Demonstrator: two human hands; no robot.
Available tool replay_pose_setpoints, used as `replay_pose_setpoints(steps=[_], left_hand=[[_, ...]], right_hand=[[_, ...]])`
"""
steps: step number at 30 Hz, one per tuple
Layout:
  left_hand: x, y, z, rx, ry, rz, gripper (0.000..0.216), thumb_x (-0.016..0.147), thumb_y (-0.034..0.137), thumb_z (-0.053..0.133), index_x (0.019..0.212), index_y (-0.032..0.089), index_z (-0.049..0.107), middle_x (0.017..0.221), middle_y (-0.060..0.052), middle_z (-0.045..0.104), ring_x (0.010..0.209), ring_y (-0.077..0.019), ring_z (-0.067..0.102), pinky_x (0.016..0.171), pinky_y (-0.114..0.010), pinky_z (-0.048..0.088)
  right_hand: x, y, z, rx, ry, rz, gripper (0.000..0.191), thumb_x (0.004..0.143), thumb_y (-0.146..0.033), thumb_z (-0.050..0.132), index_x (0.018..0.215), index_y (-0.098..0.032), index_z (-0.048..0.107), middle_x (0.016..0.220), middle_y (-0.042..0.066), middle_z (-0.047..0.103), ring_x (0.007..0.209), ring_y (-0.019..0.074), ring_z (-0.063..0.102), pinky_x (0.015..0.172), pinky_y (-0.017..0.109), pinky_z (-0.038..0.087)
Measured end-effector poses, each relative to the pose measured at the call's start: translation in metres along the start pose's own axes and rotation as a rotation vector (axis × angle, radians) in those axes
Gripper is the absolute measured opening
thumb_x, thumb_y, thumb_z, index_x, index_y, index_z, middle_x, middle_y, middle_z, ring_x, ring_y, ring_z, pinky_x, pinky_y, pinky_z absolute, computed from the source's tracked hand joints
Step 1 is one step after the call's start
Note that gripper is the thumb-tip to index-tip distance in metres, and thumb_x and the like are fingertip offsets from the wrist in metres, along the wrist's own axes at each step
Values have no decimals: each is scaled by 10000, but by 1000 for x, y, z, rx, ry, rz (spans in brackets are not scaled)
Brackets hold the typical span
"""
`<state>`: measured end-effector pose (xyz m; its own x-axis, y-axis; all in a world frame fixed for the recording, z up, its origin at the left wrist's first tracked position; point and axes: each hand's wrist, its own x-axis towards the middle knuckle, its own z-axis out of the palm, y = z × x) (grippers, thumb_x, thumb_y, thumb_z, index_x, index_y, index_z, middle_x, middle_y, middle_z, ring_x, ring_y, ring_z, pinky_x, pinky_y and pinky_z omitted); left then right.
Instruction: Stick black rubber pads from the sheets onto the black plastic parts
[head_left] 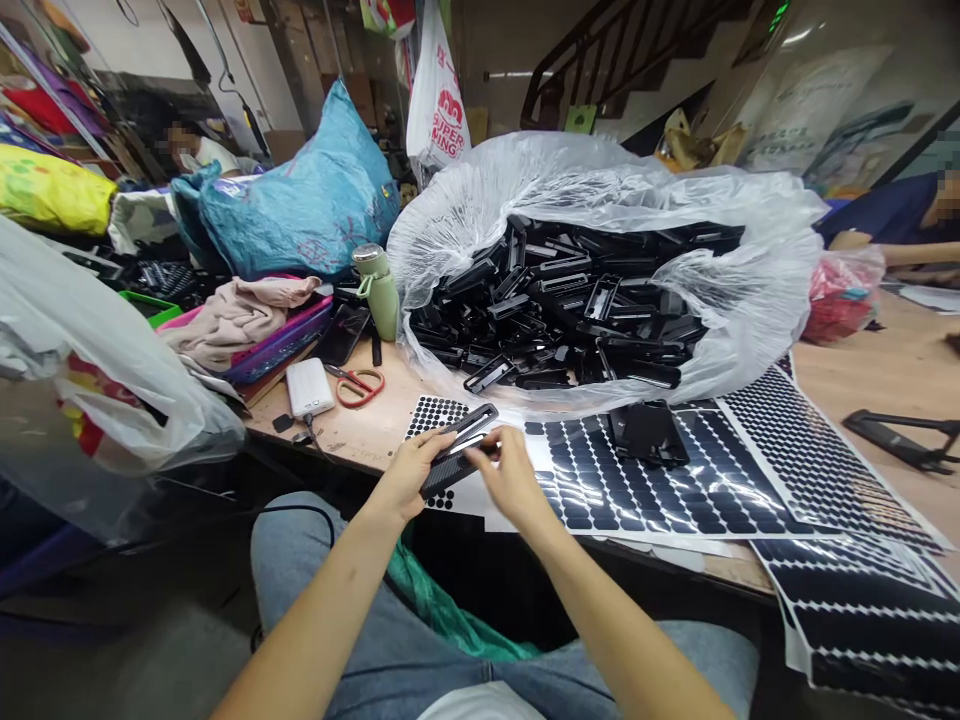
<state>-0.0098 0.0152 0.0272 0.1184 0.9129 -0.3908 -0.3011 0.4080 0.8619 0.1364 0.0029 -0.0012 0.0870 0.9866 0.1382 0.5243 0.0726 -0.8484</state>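
Note:
A long black plastic part (455, 467) with a slot-like opening and a ribbed end is held at a tilt above the front edge of the table. My left hand (411, 474) is closed around its left side. My right hand (514, 478) is closed too, thumb and fingertips gripping the part's right side; whether a small piece is also between those fingers is hidden. Beneath both hands lie a sheet of round black stickers (435, 415) and a sheet of larger black stickers (585, 480). A flat black piece (649, 434) rests on the larger sheet.
Behind my hands, a big clear plastic bag (765, 270) is heaped with black plastic parts (555, 300). Left of it are a green bottle (381, 292), red-handled scissors (360, 388) and a white power bank (308, 388). More sticker sheets (847, 460) overhang the right edge. A co-worker's arm (915, 255) shows far right.

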Motion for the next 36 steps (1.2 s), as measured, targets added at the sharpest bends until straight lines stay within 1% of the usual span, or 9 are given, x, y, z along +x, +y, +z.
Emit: replay_pose_setpoints(steps=[5,7,11,16,19,22,25,29,36], left_hand=[[4,0,-3,-8,12,-27,221,601,264,704,768,132,642,629,-1,633,532,-99,566,501,-193,441],[5,0,-3,11,-8,-30,220,608,275,700,764,129,646,646,-3,634,537,-96,567,495,-188,438],[5,1,-2,40,-13,-47,244,613,282,697,799,131,654,684,-11,645,560,-102,579,506,-192,444],[5,5,-3,30,5,-48,215,613,258,700,780,134,645,660,-6,636,549,-101,574,507,-193,454],[5,8,-6,38,-26,-62,229,630,267,688,810,131,645,684,-19,645,576,-114,586,524,-204,461],[4,9,-9,52,-55,-71,222,640,264,682,815,133,647,694,-16,648,581,-109,584,519,-195,451],[4,9,-8,60,-99,-90,213,651,262,672,817,131,651,701,-19,652,592,-113,587,526,-198,447],[2,7,-4,76,-155,-110,230,668,263,658,853,127,656,736,-35,658,629,-123,596,558,-206,450],[-1,5,-2,85,-138,-106,212,662,280,665,816,135,652,707,-20,648,575,-107,576,528,-200,434]], right_hand=[[37,52,-23,-377,158,317,173,744,-237,515,875,-125,518,994,201,501,959,305,491,792,433,380],[46,64,-26,-384,155,359,180,714,-212,540,860,-106,532,1008,243,497,969,342,490,772,455,378],[51,71,-25,-366,138,414,174,719,-210,527,857,-106,548,1021,249,505,946,342,517,758,453,384],[50,66,-30,-289,104,421,102,707,-165,515,766,-98,565,990,251,530,946,349,525,783,465,373],[41,56,-42,-192,55,390,115,743,-214,484,706,-135,558,841,152,591,862,277,567,767,417,408],[22,35,-55,185,-85,373,189,758,-348,500,743,-167,555,848,79,603,847,200,575,740,335,453],[5,9,-60,566,-260,417,239,657,-390,626,699,-168,551,998,72,572,916,181,542,770,312,460],[-5,-8,-54,637,-339,456,285,595,-392,682,635,-161,521,840,25,554,800,136,519,782,325,456],[-10,-4,-48,615,-299,414,262,633,-370,657,640,-158,504,693,-25,455,669,91,458,764,315,458]])
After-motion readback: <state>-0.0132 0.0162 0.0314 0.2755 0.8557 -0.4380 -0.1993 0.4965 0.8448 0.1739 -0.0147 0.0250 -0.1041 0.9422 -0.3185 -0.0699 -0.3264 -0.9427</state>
